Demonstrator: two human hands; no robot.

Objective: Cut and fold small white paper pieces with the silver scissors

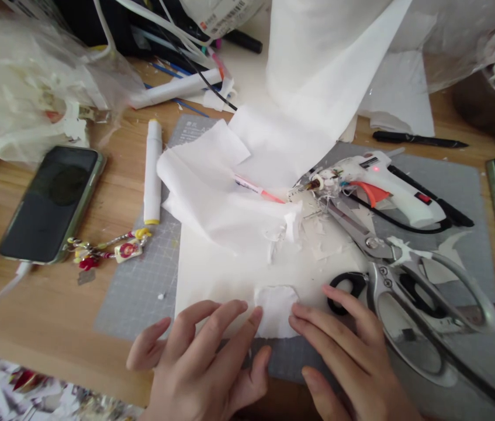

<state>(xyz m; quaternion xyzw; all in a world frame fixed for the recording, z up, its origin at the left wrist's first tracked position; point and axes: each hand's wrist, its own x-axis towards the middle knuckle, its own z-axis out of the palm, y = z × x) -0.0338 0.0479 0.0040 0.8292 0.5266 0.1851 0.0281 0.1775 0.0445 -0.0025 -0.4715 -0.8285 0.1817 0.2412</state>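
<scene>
A small white piece of fabric-like material (277,310) lies flat on a white sheet (212,275) near the table's front edge. My left hand (207,356) touches its left edge with a fingertip, the fingers spread. On the other side, the fingertips of my right hand (348,356) rest on its right edge, also stretched out. Beyond the piece, a larger white cloth-like sheet (212,199) runs down from a tall white roll (312,47). A pink-and-white pen (256,188) lies on that sheet.
Right of the hands lie large scissors (387,275) and a glue gun (387,187) with a lit red light, on a grey cutting mat (461,175). A white marker (153,172) and a charging phone (52,204) with a beaded strap (111,251) are at left. Paper scraps (19,392) fill the lower left.
</scene>
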